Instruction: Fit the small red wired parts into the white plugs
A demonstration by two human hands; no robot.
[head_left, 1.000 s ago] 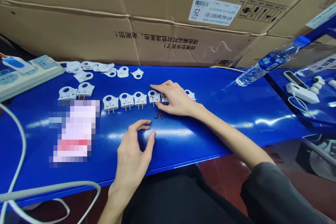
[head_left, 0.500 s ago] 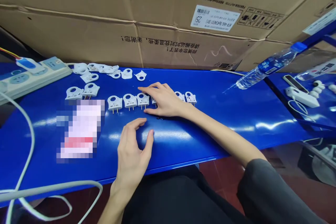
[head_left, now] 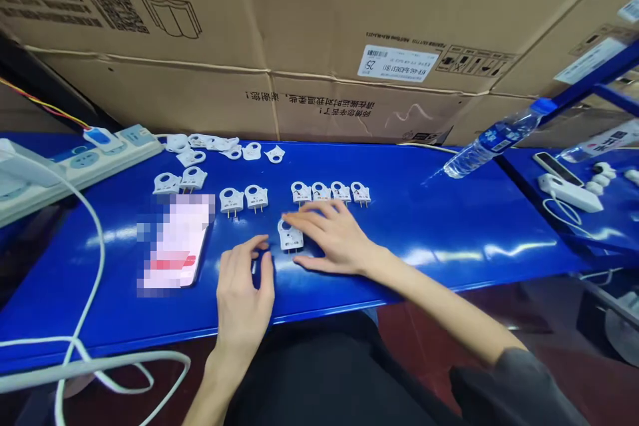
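Observation:
My right hand has its fingertips on the right side of a white two-pin plug with a round ring hole, its thumb low near the pins. This plug lies on the blue table with its pins toward me. Left of it, my left hand rests low over the table, thumb and forefinger curved but apart. A tiny shiny spot shows between them; I cannot make out what it is. Beyond my right hand stands a row of similar white plugs, and two more plugs lie left of the gap.
A phone, partly blurred out, lies left. Behind it are more white plugs and loose white ring-shaped parts. A power strip with cables stands far left. A large cardboard box backs the table; a water bottle leans right.
My right hand has brought one plug out of the row toward me, leaving a gap there. My left hand has moved slightly lower, its fingers more curled. The camera view has shifted.

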